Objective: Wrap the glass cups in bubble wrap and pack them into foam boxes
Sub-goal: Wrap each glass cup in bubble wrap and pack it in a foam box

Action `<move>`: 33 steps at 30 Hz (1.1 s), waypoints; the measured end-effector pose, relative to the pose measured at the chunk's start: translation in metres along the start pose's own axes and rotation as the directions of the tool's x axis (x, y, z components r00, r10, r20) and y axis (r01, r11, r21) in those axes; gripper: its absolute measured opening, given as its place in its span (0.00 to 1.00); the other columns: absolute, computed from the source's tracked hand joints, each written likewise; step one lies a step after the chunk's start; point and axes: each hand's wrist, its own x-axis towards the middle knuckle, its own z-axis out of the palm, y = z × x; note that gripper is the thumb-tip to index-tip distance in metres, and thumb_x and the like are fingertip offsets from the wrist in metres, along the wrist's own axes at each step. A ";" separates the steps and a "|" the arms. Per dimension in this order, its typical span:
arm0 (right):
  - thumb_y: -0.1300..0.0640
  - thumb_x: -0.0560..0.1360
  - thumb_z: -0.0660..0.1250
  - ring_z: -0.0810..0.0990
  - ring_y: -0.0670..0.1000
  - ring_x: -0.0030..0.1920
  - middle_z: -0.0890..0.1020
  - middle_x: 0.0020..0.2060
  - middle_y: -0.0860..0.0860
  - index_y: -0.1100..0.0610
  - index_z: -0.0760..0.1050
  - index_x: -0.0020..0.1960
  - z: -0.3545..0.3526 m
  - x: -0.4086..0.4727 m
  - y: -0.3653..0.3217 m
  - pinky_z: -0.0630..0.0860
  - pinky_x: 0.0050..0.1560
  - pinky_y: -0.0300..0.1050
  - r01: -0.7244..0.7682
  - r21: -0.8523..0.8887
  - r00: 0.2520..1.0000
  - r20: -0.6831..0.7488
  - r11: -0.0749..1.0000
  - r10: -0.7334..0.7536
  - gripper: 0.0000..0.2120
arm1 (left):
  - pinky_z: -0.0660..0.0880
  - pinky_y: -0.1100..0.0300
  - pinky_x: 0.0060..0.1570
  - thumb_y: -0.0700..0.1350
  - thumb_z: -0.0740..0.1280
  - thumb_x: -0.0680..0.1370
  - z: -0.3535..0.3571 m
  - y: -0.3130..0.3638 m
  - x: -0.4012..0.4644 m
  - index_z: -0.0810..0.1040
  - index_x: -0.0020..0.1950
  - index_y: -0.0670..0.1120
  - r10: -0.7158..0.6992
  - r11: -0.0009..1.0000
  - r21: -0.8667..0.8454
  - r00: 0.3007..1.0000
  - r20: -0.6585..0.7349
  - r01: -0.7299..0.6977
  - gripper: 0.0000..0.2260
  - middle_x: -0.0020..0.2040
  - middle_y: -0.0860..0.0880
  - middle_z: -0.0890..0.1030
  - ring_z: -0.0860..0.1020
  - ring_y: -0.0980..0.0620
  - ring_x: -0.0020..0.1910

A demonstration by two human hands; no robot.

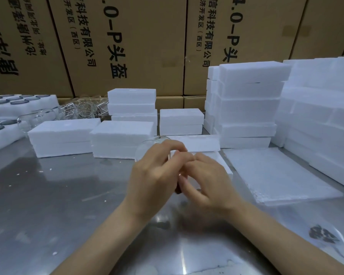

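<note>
At mid-frame, just above the worktop (48,195), the left hand (155,179) curls its fingers (173,147) round a clear glass cup (149,147), whose rounded end shows past the knuckles toward the upper left. The right hand (205,179) meets it from the other side, fingers bent and touching the cup or something thin on it; motion blur hides whether it truly pinches anything, so I cannot tell its grip.

To do this step well, I judge the cup should be kept steady in the left hand while the right draws a sheet snugly round it, covering rim and base before it goes into a box.

A flat stack of bubble wrap sheets (276,173) lies just right of the hands. An open foam box (197,143) sits right behind them. Closed foam boxes (64,135) stand in low piles across the middle, with taller stacks (250,104) at the right. More bare glass cups (81,108) lie heaped at the upper left, beside foam trays (18,102) with round holes. White crumbs dot the shiny metal surface. Printed cardboard cartons (127,36) wall the back.
</note>
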 end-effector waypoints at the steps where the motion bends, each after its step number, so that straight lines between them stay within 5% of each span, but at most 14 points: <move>1: 0.51 0.74 0.58 0.73 0.52 0.34 0.78 0.33 0.47 0.56 0.76 0.38 -0.001 -0.001 0.000 0.71 0.36 0.50 0.007 0.003 1.000 0.023 1.000 -0.007 0.13 | 0.74 0.56 0.27 0.32 0.62 0.72 0.001 -0.001 0.000 0.84 0.41 0.41 -0.016 1.000 -0.014 1.000 -0.019 0.015 0.11 0.43 0.45 0.81 0.77 0.48 0.33; 14: 0.48 0.69 0.62 0.73 0.49 0.29 0.76 0.27 0.44 0.55 0.71 0.36 0.009 -0.001 -0.003 0.67 0.30 0.42 -0.038 -0.112 0.999 0.017 0.993 0.041 0.10 | 0.72 0.55 0.31 0.29 0.65 0.70 0.019 -0.005 -0.011 0.83 0.42 0.44 -0.204 0.971 -0.132 0.978 -0.036 0.197 0.11 0.47 0.54 0.74 0.76 0.54 0.37; 18: 0.51 0.76 0.58 0.69 0.48 0.31 0.72 0.30 0.42 0.51 0.65 0.44 0.014 -0.002 0.002 0.65 0.32 0.45 -0.133 -0.045 0.990 0.050 0.990 0.135 0.05 | 0.76 0.59 0.42 0.38 0.64 0.78 0.019 -0.004 -0.010 0.78 0.54 0.44 -0.200 0.963 -0.191 0.979 -0.047 0.188 0.07 0.51 0.50 0.75 0.76 0.54 0.45; 24: 0.50 0.81 0.53 0.76 0.39 0.46 0.77 0.44 0.37 0.47 0.70 0.53 0.010 -0.001 0.023 0.70 0.46 0.38 -0.408 0.204 0.912 0.053 0.890 0.406 0.08 | 0.67 0.64 0.62 0.44 0.68 0.76 0.015 -0.009 -0.003 0.70 0.64 0.44 -0.194 0.973 -0.147 0.976 -0.097 0.178 0.18 0.59 0.52 0.72 0.72 0.51 0.58; 26: 0.50 0.80 0.53 0.75 0.39 0.46 0.77 0.44 0.38 0.49 0.71 0.53 0.010 -0.002 0.025 0.70 0.47 0.38 -0.386 0.191 0.922 0.036 0.903 0.386 0.09 | 0.67 0.59 0.66 0.49 0.72 0.73 0.014 -0.011 -0.004 0.68 0.69 0.44 -0.340 0.915 -0.235 0.940 -0.013 0.327 0.27 0.64 0.55 0.70 0.70 0.53 0.64; 29: 0.51 0.79 0.52 0.75 0.43 0.45 0.78 0.44 0.42 0.54 0.73 0.54 0.011 -0.001 0.022 0.71 0.47 0.43 -0.306 0.163 0.952 0.021 0.938 0.306 0.13 | 0.63 0.67 0.68 0.57 0.75 0.69 0.013 -0.011 -0.005 0.63 0.74 0.51 -0.539 0.725 -0.387 0.819 0.198 0.570 0.37 0.71 0.63 0.65 0.65 0.63 0.70; 33: 0.54 0.79 0.54 0.74 0.44 0.45 0.77 0.45 0.42 0.55 0.74 0.55 0.012 -0.001 0.016 0.71 0.47 0.44 -0.247 0.155 0.968 -0.002 0.957 0.250 0.12 | 0.64 0.76 0.60 0.56 0.74 0.67 0.015 -0.014 -0.003 0.74 0.65 0.55 -0.613 0.615 -0.478 0.761 0.212 0.628 0.28 0.62 0.62 0.77 0.71 0.66 0.64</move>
